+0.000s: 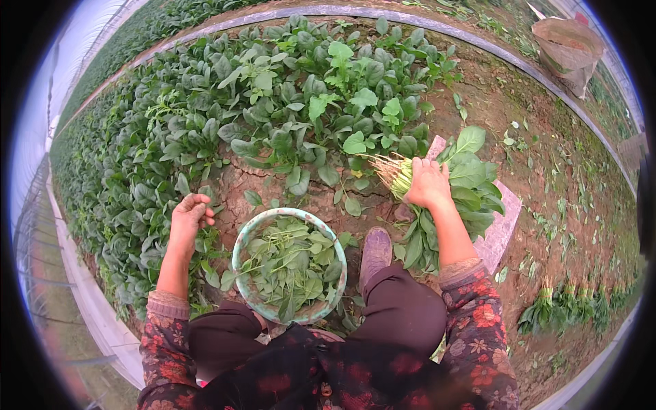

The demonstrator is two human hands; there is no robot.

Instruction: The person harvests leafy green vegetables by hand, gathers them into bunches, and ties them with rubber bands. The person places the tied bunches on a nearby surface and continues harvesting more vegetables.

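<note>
My right hand (429, 182) grips the stems of a bunch of spinach (469, 177). Pale roots stick out on the left of that hand, and broad green leaves spread to the right and below. Under the bunch lies a flat pinkish board (505, 220), partly covered by leaves. On the other side, my left hand (192, 218) hovers beside the growing spinach (148, 189), fingers loosely curled and apart, with nothing visible in them. Between my legs stands a round pale-green basin (240, 256) with loose picked leaves (292, 261) in it.
Several tied spinach bunches (546, 307) lie in a row on the soil at the lower right. A large open sack (569, 51) stands at the upper right, beyond a pale strip (451, 28) bordering the bed. My boot (376, 256) is right of the basin.
</note>
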